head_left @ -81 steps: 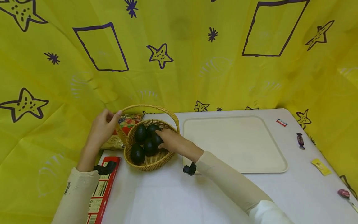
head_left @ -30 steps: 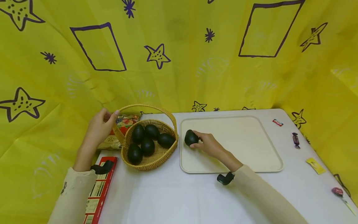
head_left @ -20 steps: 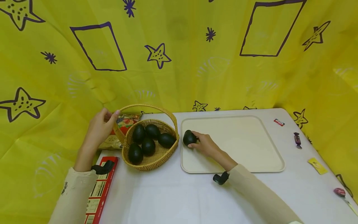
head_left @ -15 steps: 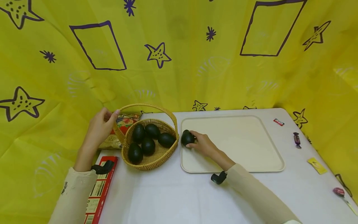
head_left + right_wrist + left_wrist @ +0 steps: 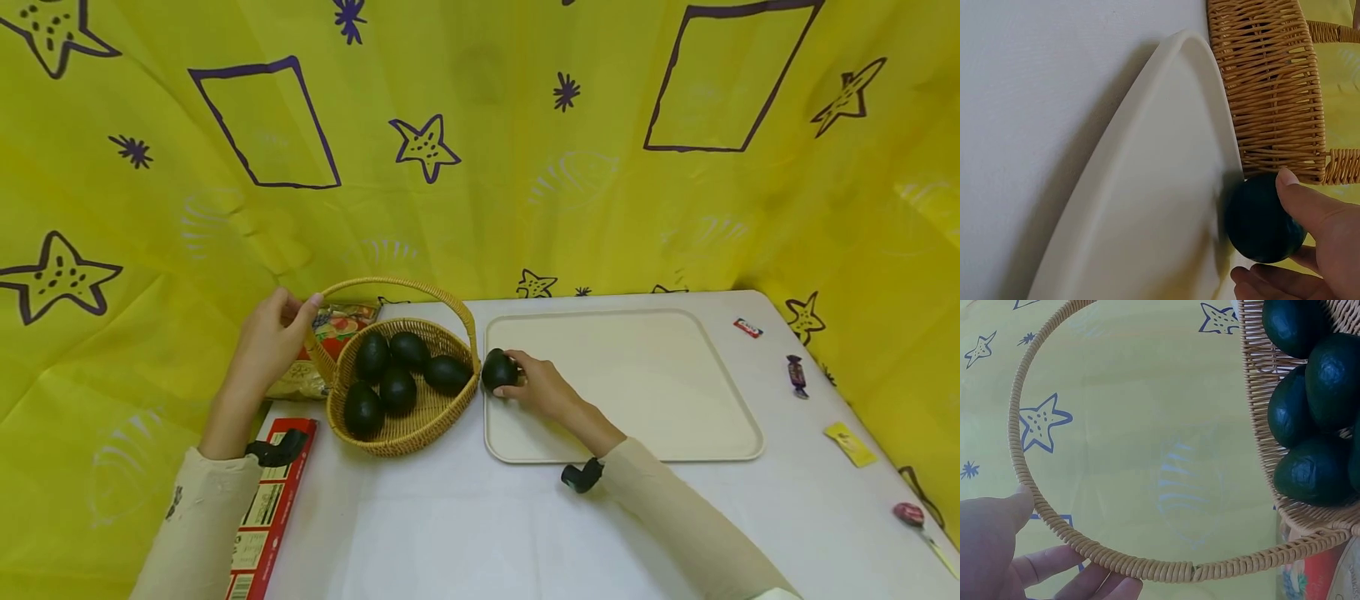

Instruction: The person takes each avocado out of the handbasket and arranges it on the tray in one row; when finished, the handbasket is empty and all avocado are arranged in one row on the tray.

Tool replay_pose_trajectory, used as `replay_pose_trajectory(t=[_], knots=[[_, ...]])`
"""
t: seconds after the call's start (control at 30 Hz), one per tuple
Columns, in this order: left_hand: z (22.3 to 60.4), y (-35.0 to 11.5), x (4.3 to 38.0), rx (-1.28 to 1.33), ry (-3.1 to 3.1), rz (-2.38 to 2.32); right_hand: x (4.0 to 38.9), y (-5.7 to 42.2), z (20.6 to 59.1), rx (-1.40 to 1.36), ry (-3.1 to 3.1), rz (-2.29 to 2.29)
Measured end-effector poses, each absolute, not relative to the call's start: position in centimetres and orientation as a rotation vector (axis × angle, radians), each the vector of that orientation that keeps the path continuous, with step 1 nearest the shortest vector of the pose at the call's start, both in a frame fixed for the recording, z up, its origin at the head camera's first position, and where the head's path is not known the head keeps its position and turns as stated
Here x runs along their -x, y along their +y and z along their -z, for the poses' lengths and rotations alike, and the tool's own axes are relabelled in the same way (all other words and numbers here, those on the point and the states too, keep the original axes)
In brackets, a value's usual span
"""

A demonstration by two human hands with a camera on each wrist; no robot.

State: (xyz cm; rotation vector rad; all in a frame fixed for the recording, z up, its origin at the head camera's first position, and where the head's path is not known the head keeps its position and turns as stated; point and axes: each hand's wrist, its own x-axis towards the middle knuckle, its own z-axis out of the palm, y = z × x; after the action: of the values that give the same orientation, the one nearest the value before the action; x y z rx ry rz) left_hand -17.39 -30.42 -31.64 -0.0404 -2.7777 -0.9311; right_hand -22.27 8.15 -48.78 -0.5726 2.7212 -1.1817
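My left hand (image 5: 272, 337) holds the left part of the arched handle (image 5: 401, 282) of a wicker basket (image 5: 408, 446). In the left wrist view the thumb and fingers lie round the woven handle (image 5: 1015, 419). Several dark green avocados (image 5: 397, 392) lie in the basket. My right hand (image 5: 543, 387) grips another avocado (image 5: 498, 372) between thumb and fingers, over the left edge of a cream tray (image 5: 622, 392). In the right wrist view this avocado (image 5: 1263, 219) is close to the basket's woven side (image 5: 1272, 100) and overlaps the tray's rim.
Behind the basket on the left lie colourful food packets (image 5: 337, 329). A long red box (image 5: 270, 508) lies under my left forearm. Along the table's right side are a small red wrapper (image 5: 747, 327), a purple wrapped candy (image 5: 797, 376), a yellow sachet (image 5: 851, 444) and a lollipop (image 5: 909, 514).
My right hand has come out of the basket to the tray with an avocado, then shifted slightly left to the tray's edge. The left hand still holds the handle.
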Motion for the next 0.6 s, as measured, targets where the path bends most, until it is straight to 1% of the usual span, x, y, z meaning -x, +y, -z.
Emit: replay_pose_trajectory(t=[0.37, 0.6], knots=[[31.6, -30.5, 17.5, 0.041, -2.786, 0.941, 22.0, 8.7, 47.9, 0.558, 2.729, 1.129], [31.7, -30.5, 17.4, 0.039, -2.782, 0.935, 21.8, 9.4, 46.9, 0.628, 2.716, 1.105]])
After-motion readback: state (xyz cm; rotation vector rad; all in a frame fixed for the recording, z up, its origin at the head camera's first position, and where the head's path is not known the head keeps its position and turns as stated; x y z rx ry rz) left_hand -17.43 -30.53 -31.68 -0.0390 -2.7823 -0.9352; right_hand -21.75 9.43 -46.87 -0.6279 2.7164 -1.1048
